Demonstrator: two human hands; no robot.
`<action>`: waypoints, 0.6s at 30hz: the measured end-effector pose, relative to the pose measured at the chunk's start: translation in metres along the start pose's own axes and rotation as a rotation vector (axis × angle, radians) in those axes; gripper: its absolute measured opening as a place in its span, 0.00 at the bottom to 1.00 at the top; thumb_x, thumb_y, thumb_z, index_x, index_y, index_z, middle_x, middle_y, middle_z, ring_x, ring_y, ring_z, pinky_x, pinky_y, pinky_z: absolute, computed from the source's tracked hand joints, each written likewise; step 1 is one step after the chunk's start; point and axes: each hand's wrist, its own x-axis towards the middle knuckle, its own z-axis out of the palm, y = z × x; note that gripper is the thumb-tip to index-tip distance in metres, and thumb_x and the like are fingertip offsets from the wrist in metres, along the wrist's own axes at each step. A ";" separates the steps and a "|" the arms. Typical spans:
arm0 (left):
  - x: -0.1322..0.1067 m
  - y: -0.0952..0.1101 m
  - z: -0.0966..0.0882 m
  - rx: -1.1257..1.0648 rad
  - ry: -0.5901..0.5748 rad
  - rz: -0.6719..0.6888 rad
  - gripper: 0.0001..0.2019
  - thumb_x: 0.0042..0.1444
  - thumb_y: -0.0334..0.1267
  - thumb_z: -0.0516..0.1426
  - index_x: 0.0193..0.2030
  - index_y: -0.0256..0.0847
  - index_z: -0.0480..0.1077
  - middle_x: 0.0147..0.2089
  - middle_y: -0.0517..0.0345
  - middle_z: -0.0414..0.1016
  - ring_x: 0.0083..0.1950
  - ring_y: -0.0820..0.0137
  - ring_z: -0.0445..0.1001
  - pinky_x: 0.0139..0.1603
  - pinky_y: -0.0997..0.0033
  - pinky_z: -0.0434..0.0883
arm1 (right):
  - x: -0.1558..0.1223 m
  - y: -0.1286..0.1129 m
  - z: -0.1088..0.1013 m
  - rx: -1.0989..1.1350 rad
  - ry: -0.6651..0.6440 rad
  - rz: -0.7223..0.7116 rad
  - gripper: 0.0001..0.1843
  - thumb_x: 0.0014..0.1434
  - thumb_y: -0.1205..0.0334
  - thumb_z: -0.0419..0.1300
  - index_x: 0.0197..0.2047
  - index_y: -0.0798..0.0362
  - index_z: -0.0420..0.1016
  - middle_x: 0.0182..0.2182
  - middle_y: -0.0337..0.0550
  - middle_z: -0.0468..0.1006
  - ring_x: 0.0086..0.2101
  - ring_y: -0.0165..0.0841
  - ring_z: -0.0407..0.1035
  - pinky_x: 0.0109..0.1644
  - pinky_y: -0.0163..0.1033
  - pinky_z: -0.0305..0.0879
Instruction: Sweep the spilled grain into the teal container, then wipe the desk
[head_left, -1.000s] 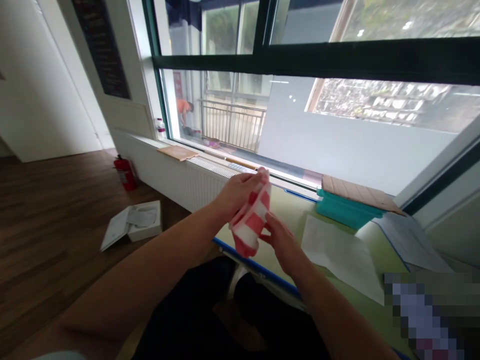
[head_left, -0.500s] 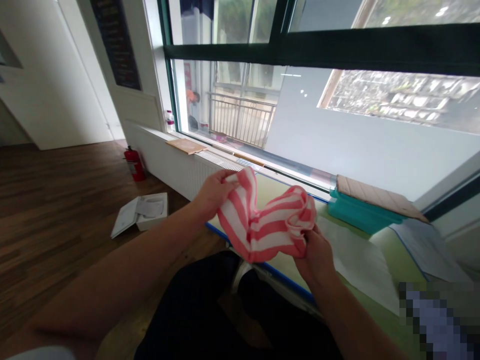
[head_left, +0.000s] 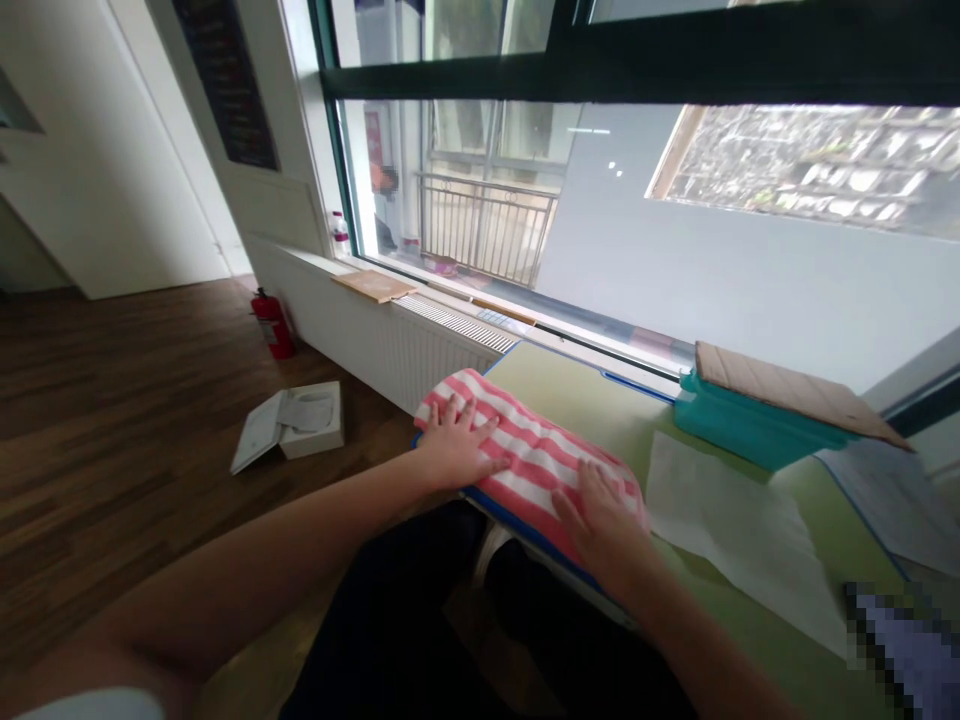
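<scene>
A pink-and-white striped cloth (head_left: 536,450) lies spread on the pale green table (head_left: 570,375), along its blue front edge. My left hand (head_left: 456,445) rests flat on the cloth's left part with the fingers spread. On the right part lies my right hand (head_left: 600,510), palm down, its fingers stretched out and apart. Neither hand grips the fabric. Small folds show across the cloth between the hands. Whether it is a towel or a garment I cannot tell.
Right of the cloth lies a white paper sheet (head_left: 735,530). A teal box (head_left: 757,425) with cardboard (head_left: 795,385) on top stands by the window. An open white box (head_left: 315,420) and a red fire extinguisher (head_left: 274,325) are on the floor at left.
The striped cloth, bunched and held up between both hands before, now lies spread out on the table. Both hands have let go of it and moved down flat onto it.
</scene>
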 end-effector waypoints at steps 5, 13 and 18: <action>0.035 0.004 0.006 0.021 -0.146 -0.068 0.52 0.39 0.76 0.51 0.71 0.58 0.49 0.74 0.42 0.42 0.69 0.24 0.36 0.55 0.19 0.35 | 0.054 0.003 0.007 -0.359 -0.255 0.057 0.43 0.63 0.42 0.41 0.71 0.66 0.42 0.69 0.65 0.39 0.68 0.52 0.29 0.69 0.58 0.32; 0.145 0.018 0.023 0.041 -0.181 -0.062 0.54 0.40 0.77 0.47 0.72 0.55 0.45 0.75 0.41 0.37 0.71 0.29 0.31 0.59 0.25 0.30 | 0.158 0.067 -0.014 -0.315 -0.194 0.220 0.39 0.65 0.45 0.38 0.72 0.60 0.40 0.71 0.57 0.39 0.69 0.47 0.31 0.70 0.55 0.33; 0.230 0.043 0.043 0.026 -0.179 -0.027 0.54 0.39 0.78 0.45 0.72 0.57 0.44 0.75 0.43 0.38 0.71 0.31 0.33 0.60 0.26 0.30 | 0.219 0.122 -0.031 -0.312 -0.010 0.269 0.37 0.64 0.44 0.38 0.70 0.56 0.48 0.70 0.51 0.48 0.69 0.39 0.38 0.70 0.49 0.35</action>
